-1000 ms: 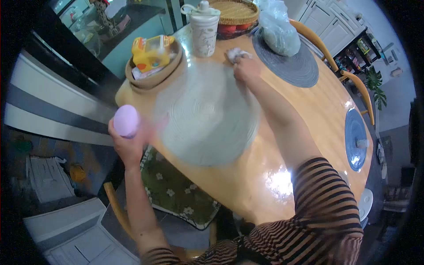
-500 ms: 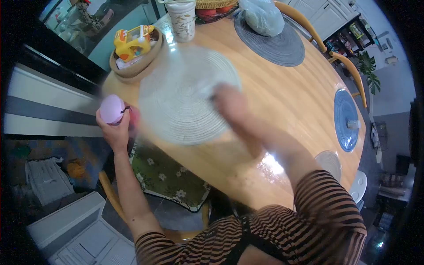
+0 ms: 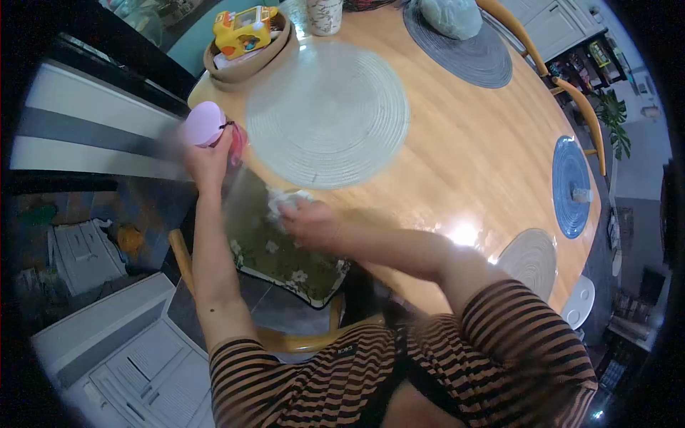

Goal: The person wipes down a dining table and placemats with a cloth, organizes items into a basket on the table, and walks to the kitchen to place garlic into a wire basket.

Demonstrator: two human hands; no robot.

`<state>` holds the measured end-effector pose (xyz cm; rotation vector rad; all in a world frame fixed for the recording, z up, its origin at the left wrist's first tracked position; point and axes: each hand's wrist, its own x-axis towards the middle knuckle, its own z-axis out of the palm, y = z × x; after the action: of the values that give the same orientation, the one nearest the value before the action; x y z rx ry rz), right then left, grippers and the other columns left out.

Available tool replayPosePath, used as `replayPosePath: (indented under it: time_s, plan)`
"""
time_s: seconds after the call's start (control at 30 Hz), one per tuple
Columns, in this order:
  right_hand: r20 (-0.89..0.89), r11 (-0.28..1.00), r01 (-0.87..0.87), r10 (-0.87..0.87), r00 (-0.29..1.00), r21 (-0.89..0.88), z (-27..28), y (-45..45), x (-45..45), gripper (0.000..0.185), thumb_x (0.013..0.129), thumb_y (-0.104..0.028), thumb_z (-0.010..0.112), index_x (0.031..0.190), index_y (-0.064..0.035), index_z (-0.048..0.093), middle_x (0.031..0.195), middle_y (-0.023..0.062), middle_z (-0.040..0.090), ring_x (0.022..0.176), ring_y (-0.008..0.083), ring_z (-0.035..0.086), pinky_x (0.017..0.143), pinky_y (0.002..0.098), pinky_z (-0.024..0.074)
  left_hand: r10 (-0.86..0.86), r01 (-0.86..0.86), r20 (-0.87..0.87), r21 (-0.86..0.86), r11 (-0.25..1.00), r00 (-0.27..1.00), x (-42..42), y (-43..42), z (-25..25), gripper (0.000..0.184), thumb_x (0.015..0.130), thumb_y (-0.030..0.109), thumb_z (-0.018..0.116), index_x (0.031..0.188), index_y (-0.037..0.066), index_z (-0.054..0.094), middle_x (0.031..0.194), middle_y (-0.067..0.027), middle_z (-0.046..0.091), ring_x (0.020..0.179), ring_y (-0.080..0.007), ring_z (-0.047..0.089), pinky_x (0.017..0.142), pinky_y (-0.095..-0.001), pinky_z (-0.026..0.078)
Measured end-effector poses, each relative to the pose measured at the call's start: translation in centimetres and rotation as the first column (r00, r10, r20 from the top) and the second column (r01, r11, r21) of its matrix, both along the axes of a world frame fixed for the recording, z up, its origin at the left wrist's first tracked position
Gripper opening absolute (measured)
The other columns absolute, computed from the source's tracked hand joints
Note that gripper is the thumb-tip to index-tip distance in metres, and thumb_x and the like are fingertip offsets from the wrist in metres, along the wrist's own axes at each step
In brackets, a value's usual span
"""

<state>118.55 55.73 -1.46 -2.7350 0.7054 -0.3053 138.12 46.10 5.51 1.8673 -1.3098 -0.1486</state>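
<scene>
My left hand (image 3: 207,162) is wrapped round a cup with a lilac lid (image 3: 204,123), a dark loop at its rim and a pink side. It is held at the table's left edge, beside the round pale placemat (image 3: 328,114). In my right hand (image 3: 314,225) is a crumpled white tissue (image 3: 285,202), its fingers closed on it. That hand is over the table's near edge, above the chair's dark green flowered cushion (image 3: 285,260). Whether the tissue touches the table edge I cannot tell.
On the wooden table (image 3: 457,157) stand a basket (image 3: 246,70) with a yellow toy (image 3: 244,32) and a patterned cup (image 3: 325,16). A plastic bag (image 3: 451,16) lies on a grey placemat (image 3: 474,60). A blue placemat (image 3: 569,171) is at the right.
My right hand has moved from over the pale placemat down and left to the table's near edge, with the tissue. My left hand still grips the cup; the view has shifted.
</scene>
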Motion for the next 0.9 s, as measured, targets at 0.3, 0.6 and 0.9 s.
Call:
replayPosePath:
  time_s: [0.3, 0.6, 0.9]
  plan:
    - [0.111, 0.951, 0.295, -0.284, 0.952, -0.097, 1.4, -2.6, -10.3, 0.036, 0.071, -0.019, 0.054, 0.106, -0.0083, 0.052, 0.117, 0.0098, 0.046, 0.088, 0.0274, 0.053, 0.065, 0.0344, 0.0494, 0.039, -0.037, 0.030, -0.069, 0.997, 0.999, 0.4, -0.1, -1.1, 0.076, 0.056, 0.031, 0.077, 0.114, 0.002, 0.036, 0.105, -0.0167, 0.051, 0.095, -0.0282, 0.053, 0.081, -0.0364, 0.043]
    - [0.068, 0.890, 0.456, -0.457, 0.887, 0.024, 1.1, -11.7, 5.5, 0.016, 0.072, -0.013, 0.048, 0.084, -0.0059, 0.055, 0.097, 0.0107, 0.051, 0.085, 0.0293, 0.053, 0.063, 0.0387, 0.0478, 0.007, -0.022, -0.146, -0.098, 0.995, 0.989, 0.3, -0.4, -1.5, 0.079, 0.056, 0.034, 0.076, 0.119, 0.007, 0.036, 0.105, -0.0166, 0.054, 0.098, -0.0283, 0.053, 0.084, -0.0371, 0.041]
    - [0.041, 0.484, 0.875, -0.874, 0.484, 0.001, 1.3, -18.7, -15.1, 0.021, 0.079, -0.014, 0.042, 0.092, -0.0019, 0.053, 0.092, 0.0167, 0.057, 0.088, 0.0309, 0.055, 0.071, 0.0427, 0.0451, -0.007, 0.005, -0.023, -0.090, 0.996, 1.000, -0.6, -1.3, -0.2, 0.073, 0.062, 0.022, 0.076, 0.118, 0.000, 0.034, 0.108, -0.0162, 0.050, 0.097, -0.0219, 0.052, 0.083, -0.0336, 0.043]
